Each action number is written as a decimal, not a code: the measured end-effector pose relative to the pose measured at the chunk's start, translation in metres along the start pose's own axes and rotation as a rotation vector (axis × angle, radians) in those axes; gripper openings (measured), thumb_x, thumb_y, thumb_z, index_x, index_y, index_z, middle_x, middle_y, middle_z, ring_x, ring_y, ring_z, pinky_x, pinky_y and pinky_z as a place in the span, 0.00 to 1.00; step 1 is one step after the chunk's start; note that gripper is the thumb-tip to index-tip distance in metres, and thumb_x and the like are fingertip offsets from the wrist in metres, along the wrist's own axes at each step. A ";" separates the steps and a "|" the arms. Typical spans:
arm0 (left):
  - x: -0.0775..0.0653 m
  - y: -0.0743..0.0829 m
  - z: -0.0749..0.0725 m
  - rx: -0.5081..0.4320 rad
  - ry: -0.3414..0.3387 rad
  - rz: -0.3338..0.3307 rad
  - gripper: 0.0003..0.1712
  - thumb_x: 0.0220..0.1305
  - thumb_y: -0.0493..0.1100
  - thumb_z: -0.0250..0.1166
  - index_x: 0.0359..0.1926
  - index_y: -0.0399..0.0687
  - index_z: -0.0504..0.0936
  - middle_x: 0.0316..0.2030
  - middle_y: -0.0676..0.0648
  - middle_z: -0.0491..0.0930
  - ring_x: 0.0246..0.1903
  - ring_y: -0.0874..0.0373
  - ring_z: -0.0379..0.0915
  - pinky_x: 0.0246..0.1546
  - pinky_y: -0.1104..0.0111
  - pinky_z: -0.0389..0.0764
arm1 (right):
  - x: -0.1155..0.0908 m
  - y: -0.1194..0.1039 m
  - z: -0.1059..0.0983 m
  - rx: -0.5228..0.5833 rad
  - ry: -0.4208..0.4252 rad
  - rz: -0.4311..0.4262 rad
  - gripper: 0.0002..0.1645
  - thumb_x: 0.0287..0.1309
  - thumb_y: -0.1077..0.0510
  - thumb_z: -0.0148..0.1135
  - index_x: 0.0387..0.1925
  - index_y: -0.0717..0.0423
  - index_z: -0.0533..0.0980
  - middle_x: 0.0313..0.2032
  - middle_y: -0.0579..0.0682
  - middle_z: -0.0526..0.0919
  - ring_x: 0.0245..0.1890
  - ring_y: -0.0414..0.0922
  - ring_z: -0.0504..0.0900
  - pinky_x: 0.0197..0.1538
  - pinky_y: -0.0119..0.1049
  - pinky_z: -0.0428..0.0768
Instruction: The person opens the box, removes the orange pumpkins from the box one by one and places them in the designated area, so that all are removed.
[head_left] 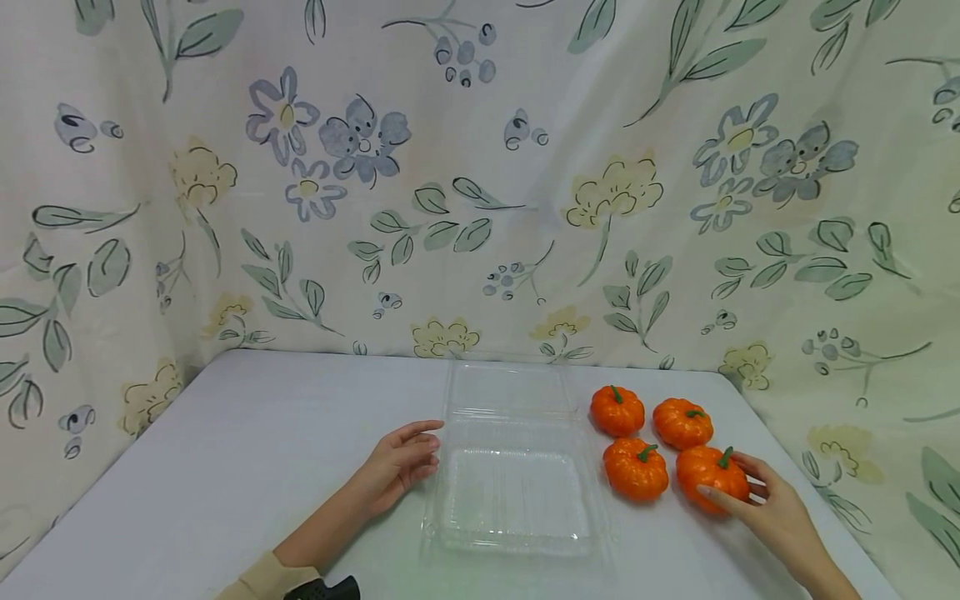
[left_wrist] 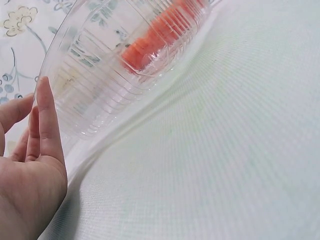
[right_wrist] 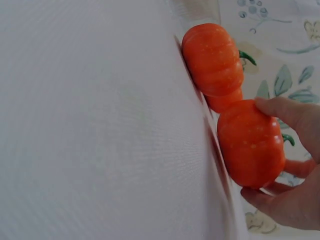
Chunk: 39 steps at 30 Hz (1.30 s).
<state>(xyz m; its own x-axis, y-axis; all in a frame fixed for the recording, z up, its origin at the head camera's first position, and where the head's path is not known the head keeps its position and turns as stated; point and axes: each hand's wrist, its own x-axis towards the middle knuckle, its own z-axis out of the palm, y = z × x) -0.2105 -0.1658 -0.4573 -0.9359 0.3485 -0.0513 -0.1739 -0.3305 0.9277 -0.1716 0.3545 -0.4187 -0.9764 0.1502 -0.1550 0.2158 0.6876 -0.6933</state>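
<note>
My right hand point(head_left: 780, 510) grips the front-right orange pumpkin point(head_left: 708, 477), thumb on its near side and fingers round its right side. That pumpkin point(right_wrist: 252, 145) sits low at the white table surface in the right wrist view, its green stem pointing to the right. A clear plastic clamshell box point(head_left: 517, 500) lies at the middle of the table, its lid point(head_left: 510, 390) folded back and its tray bare. My left hand point(head_left: 401, 467) is at the box's left edge with loosely extended fingers; in the left wrist view the fingertips point(left_wrist: 45, 87) are right at the clear wall.
Beside the held pumpkin are a front-left pumpkin point(head_left: 635, 471), a back-left one point(head_left: 617, 411) and a back-right one point(head_left: 682, 423). They stand close together, right of the box. A floral curtain point(head_left: 465, 175) hangs behind the white table point(head_left: 285, 442).
</note>
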 end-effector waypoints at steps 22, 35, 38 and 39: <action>0.001 -0.002 -0.002 -0.029 0.008 -0.006 0.22 0.78 0.32 0.58 0.69 0.36 0.73 0.39 0.52 0.81 0.36 0.64 0.82 0.42 0.76 0.87 | 0.005 0.007 0.004 -0.054 0.003 -0.032 0.57 0.68 0.42 0.70 0.77 0.73 0.52 0.71 0.82 0.58 0.67 0.79 0.67 0.63 0.64 0.81; 0.001 -0.001 -0.001 -0.024 0.039 -0.026 0.22 0.78 0.33 0.59 0.69 0.36 0.72 0.39 0.52 0.80 0.35 0.64 0.81 0.41 0.76 0.87 | 0.004 0.006 0.003 -0.046 -0.005 -0.040 0.58 0.68 0.41 0.70 0.78 0.72 0.51 0.75 0.79 0.54 0.69 0.79 0.63 0.64 0.65 0.79; 0.002 -0.001 0.000 -0.029 0.044 -0.031 0.23 0.78 0.34 0.59 0.70 0.36 0.72 0.40 0.52 0.80 0.35 0.64 0.82 0.41 0.76 0.87 | 0.004 0.005 0.003 -0.048 -0.010 -0.032 0.58 0.68 0.41 0.70 0.78 0.72 0.50 0.75 0.79 0.53 0.70 0.79 0.62 0.66 0.66 0.77; 0.002 -0.001 0.000 -0.035 0.046 -0.032 0.23 0.78 0.34 0.59 0.69 0.36 0.72 0.39 0.52 0.80 0.35 0.64 0.82 0.41 0.76 0.87 | 0.004 0.004 0.003 -0.048 -0.011 -0.028 0.59 0.68 0.41 0.70 0.78 0.72 0.50 0.75 0.79 0.53 0.70 0.78 0.62 0.66 0.67 0.77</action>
<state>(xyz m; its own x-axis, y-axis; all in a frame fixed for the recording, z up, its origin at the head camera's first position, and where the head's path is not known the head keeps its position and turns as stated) -0.2119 -0.1648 -0.4580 -0.9427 0.3186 -0.0989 -0.2141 -0.3503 0.9119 -0.1746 0.3559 -0.4247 -0.9819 0.1231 -0.1441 0.1881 0.7249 -0.6627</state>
